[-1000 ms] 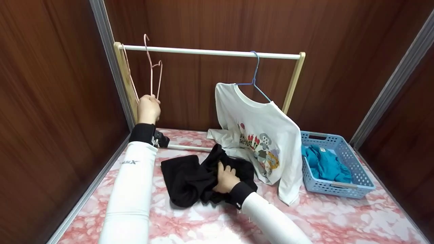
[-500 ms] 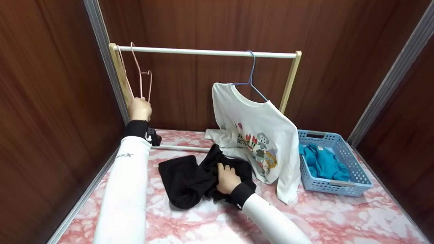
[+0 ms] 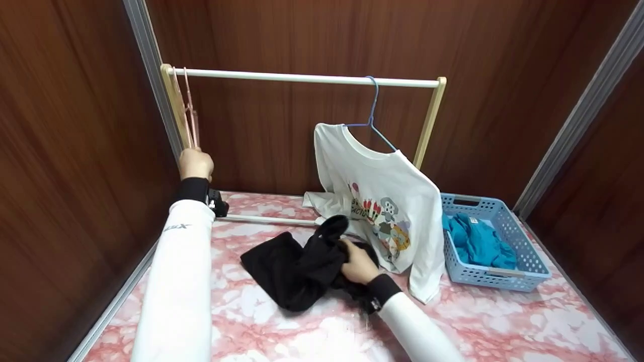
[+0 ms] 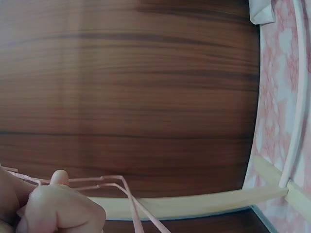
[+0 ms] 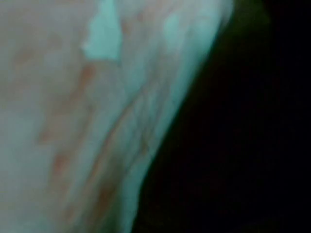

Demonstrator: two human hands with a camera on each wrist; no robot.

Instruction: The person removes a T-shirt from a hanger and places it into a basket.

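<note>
My left hand grips pink wire hangers at the left end of the clothes rack. Their hooks reach the white rail. In the left wrist view, curled fingers close around the pink wires. On the table my right hand holds a bunched part of a crumpled black garment, its fingertips buried in the folds. The garment's kind does not show. Dark cloth fills the right side of the right wrist view, which is blurred.
A white printed long-sleeved shirt hangs on a blue hanger toward the rail's right, its lower part on the marbled table. Farther right stands a light blue basket holding teal cloth. Brown panels enclose the sides and back.
My left hand has moved left, bringing the hangers together beside the rack's left post. My right hand has gone from resting on the black garment to gathering it up, shifting its folds rightward.
</note>
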